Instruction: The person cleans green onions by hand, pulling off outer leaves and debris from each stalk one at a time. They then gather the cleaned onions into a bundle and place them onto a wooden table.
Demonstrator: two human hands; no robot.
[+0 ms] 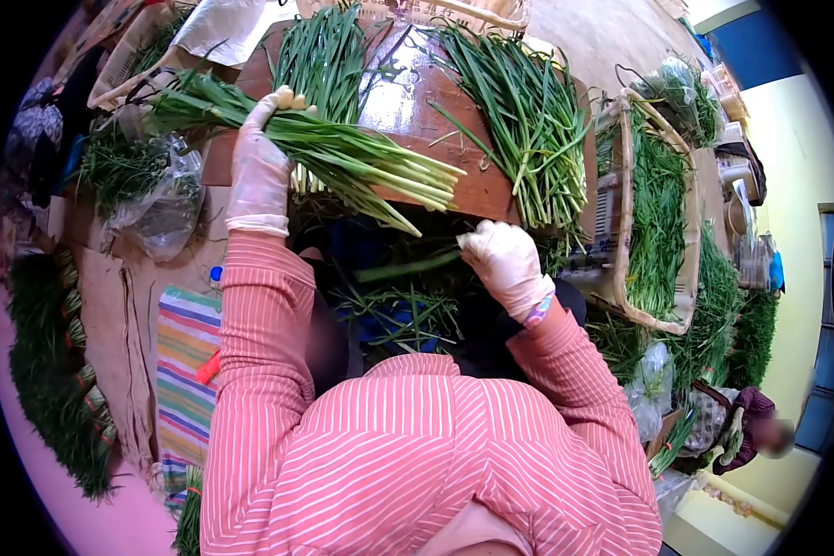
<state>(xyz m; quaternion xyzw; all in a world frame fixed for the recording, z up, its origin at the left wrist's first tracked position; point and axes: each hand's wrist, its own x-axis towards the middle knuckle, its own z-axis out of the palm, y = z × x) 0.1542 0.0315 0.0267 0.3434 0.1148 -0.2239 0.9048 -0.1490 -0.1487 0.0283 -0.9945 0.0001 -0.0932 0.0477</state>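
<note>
My left hand [264, 162], in a pale glove, is closed round a bunch of long green stalks [343, 157]. Their pale ends point right, over the front of a brown table [454, 171]. Lower and to the right, my right hand [507, 264], also gloved, has its fingers pinched on a green leaf [412, 269], which is blurred and hangs over the dark gap at my lap. Two piles of the same greens lie on the table, a left pile [320, 60] behind the held bunch and a right pile [528, 120].
On the right stands a long basket [686, 269] full of greens. Loose leaves [408, 320] lie at my lap. Tied bunches [56, 371] line the far left, near a striped cloth [183, 371]. Another person [751, 426] is at the lower right.
</note>
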